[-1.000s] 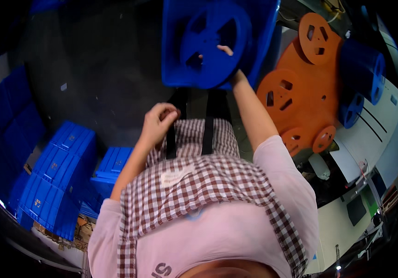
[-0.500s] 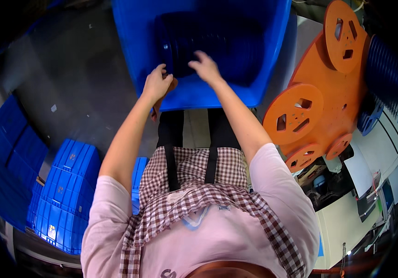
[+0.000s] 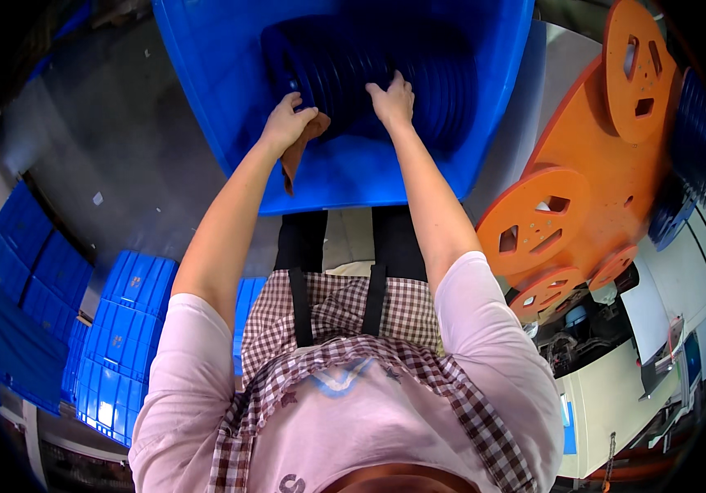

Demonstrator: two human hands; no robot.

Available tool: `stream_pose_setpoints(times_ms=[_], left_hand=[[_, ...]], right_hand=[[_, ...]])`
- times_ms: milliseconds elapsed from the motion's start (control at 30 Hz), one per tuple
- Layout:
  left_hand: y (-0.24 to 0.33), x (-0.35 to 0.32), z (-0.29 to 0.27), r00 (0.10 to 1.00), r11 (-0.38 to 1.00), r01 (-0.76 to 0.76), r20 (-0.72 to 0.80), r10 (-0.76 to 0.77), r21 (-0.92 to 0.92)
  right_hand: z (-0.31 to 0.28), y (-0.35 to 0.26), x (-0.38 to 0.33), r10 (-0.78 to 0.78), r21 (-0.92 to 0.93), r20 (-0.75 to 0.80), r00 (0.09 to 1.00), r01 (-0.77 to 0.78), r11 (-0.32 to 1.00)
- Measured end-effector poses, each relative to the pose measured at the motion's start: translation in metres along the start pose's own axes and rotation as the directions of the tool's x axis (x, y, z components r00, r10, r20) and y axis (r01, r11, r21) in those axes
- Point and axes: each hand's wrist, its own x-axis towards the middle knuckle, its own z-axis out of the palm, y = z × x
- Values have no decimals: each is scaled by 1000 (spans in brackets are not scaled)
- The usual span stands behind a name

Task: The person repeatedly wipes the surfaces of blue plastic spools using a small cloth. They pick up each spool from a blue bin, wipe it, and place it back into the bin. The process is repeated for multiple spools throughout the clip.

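Two bare hands reach into a big blue bin (image 3: 205, 99) at 12 o'clock. Inside the bin lies a row of dark blue reels (image 3: 427, 74), packed side by side. The left hand (image 3: 285, 123) is at about 11 o'clock, at the left end of the row. Its fingers are curled tight around a small brown cloth (image 3: 297, 156), and part of the cloth hangs down below the hand. The right hand (image 3: 391, 100) is just beside it, at 12 o'clock. Its fingers are spread a little and press on the rims of the reels; I cannot tell if they grip one.

Big orange reels (image 3: 570, 205) lean together at 2 to 3 o'clock, next to the bin. More dark blue reels (image 3: 698, 148) stand at 3 o'clock behind them. Stacks of blue crates (image 3: 123, 329) sit on the grey floor (image 3: 106, 148) at 8 o'clock. The person wears a pink shirt (image 3: 492, 361) and a checked apron (image 3: 344, 329)
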Motion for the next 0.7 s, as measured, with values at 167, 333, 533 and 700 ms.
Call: stream_pose_setpoints(times_ms=[167, 333, 533, 700], left_hand=[[-1, 4, -34, 993, 977, 115, -22, -113, 181], [-14, 5, -64, 967, 945, 243, -125, -220, 216], [-3, 10, -70, 987, 989, 149, -67, -148, 3], [-9, 29, -49, 998, 996, -61, -18, 62, 66]], right_hand=[[20, -10, -24, -265, 244, 154, 952, 223, 944], [53, -19, -23, -283, 466, 362, 888, 91, 880], [73, -52, -34, -440, 259, 290, 850, 373, 891], [69, -51, -44, -367, 515, 212, 906, 216, 829]])
